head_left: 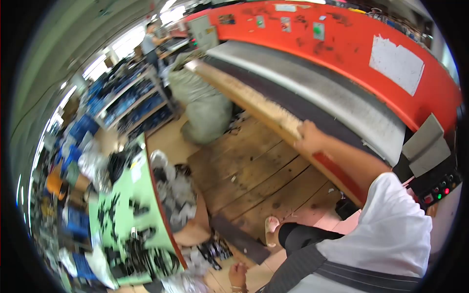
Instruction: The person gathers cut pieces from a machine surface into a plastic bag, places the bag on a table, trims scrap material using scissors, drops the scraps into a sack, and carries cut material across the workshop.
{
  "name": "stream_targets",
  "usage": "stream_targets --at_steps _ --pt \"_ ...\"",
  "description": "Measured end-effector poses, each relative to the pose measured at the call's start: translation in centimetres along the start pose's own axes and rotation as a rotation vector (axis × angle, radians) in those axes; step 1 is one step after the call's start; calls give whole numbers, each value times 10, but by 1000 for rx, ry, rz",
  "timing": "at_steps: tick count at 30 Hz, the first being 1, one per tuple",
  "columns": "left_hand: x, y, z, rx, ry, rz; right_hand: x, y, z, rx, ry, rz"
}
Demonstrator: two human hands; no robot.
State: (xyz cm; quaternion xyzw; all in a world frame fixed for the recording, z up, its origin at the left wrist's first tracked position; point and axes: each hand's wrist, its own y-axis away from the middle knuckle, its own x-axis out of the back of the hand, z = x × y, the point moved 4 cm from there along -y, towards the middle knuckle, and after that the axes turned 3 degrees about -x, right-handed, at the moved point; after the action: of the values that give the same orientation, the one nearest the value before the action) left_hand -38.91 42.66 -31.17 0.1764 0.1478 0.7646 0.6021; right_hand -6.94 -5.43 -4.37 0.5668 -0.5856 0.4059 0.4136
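My right hand [311, 137] reaches forward and is closed over the edge of a long wooden board [254, 100], which runs along the front of a large red machine [351, 41]. Behind the board lies a dark flat bed [273, 85] under a long grey-white metal bar [312, 88]. Low at the bottom of the view, my left hand [238, 274] hangs beside my leg with its fingers curled in, and no object shows in it. A green-topped table [115, 215] with black cut pieces [139, 259] stands to its left.
A wooden plank platform [244, 168] covers the floor ahead. A stuffed pale sack [202, 105] stands by the board's far end. Shelves [139, 100] hold blue material. A control box [437, 191] with lit buttons is at right. Another person [150, 44] stands far back.
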Motion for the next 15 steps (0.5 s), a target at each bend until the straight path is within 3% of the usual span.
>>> stream_targets --at_steps 1,3,4,6,8,12,15 --pt "-6 -25 18 0 -15 -44 0 -1 -1 13 -67 24" --pt "-22 -43 43 183 -474 -556 -2 8 -3 3 -150 26" --pt "-31 -56 67 184 -505 -597 0 9 -6 -17 -167 30" --pt "-65 -79 125 117 -85 -468 -7 9 -2 6 -179 127" --pt "-81 -118 179 132 -180 -534 -8 11 -6 -42 -172 105" --pt "-118 -219 259 -282 -314 -558 -12 13 -14 -55 -220 97" --pt "-169 -280 321 -325 -322 -602 -12 11 -16 -89 -242 -61"
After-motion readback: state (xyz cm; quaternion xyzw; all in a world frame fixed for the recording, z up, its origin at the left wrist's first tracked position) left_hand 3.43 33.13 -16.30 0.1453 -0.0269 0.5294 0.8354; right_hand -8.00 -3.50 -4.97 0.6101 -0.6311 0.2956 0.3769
